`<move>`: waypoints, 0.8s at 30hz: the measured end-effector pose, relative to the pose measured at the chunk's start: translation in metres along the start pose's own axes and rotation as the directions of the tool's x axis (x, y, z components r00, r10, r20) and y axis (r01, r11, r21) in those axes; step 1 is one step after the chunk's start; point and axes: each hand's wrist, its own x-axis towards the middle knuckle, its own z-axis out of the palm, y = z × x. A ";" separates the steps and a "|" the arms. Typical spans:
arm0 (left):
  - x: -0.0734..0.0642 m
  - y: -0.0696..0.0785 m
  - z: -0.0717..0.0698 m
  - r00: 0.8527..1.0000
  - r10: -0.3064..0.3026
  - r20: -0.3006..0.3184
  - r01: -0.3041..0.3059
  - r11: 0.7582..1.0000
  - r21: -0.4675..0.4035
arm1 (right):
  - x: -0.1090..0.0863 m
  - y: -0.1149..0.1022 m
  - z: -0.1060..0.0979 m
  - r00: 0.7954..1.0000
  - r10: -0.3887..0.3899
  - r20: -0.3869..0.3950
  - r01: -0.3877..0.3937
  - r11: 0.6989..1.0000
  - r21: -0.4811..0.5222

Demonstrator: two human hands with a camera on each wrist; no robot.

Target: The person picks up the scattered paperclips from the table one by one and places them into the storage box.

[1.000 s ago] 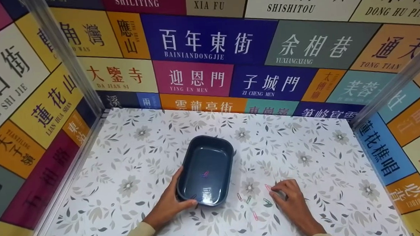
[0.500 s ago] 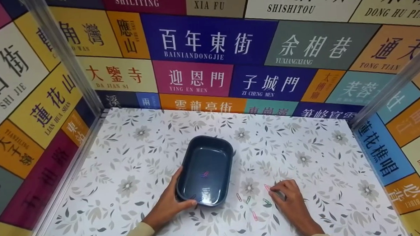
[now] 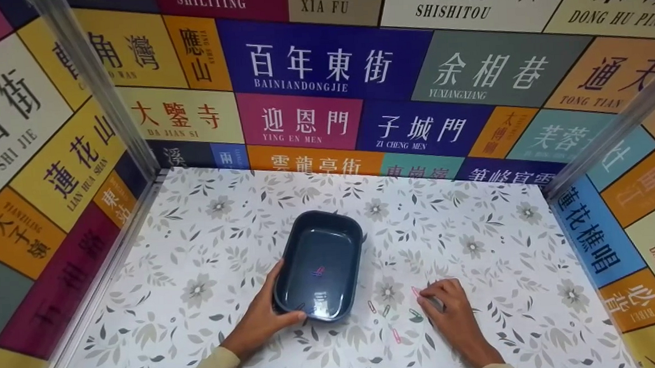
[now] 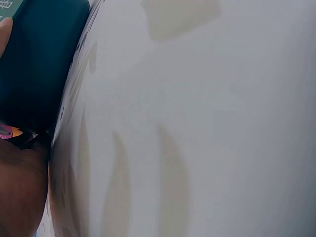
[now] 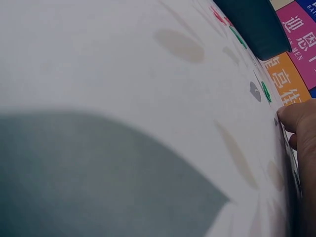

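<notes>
By the left hand [image 3: 263, 320], the box [image 3: 319, 243] is held on the desk [image 3: 419, 224]. Next to it, loose clips [image 3: 386, 310] are scattered, and near them a pink clip [image 3: 415, 291] looks pinched by the right hand [image 3: 453, 313]. Picking up seems to be the step, so a gentle lift is called for.
</notes>
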 end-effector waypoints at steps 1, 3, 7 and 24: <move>0.000 0.000 0.000 1.000 0.000 -0.001 0.000 1.000 0.000 | 0.000 0.000 0.000 1.000 0.003 0.002 -0.003 1.000 -0.003; 0.001 -0.001 0.000 1.000 0.004 -0.003 -0.004 1.000 -0.006 | 0.000 0.000 0.000 1.000 0.006 0.005 -0.006 1.000 -0.010; 0.001 -0.002 0.001 1.000 0.007 -0.006 -0.007 1.000 -0.007 | 0.002 0.000 0.003 1.000 -0.010 0.005 0.010 1.000 -0.028; 0.000 0.001 0.000 1.000 0.006 0.000 -0.006 1.000 0.003 | 0.008 -0.005 0.009 0.999 0.049 0.014 -0.048 0.997 -0.057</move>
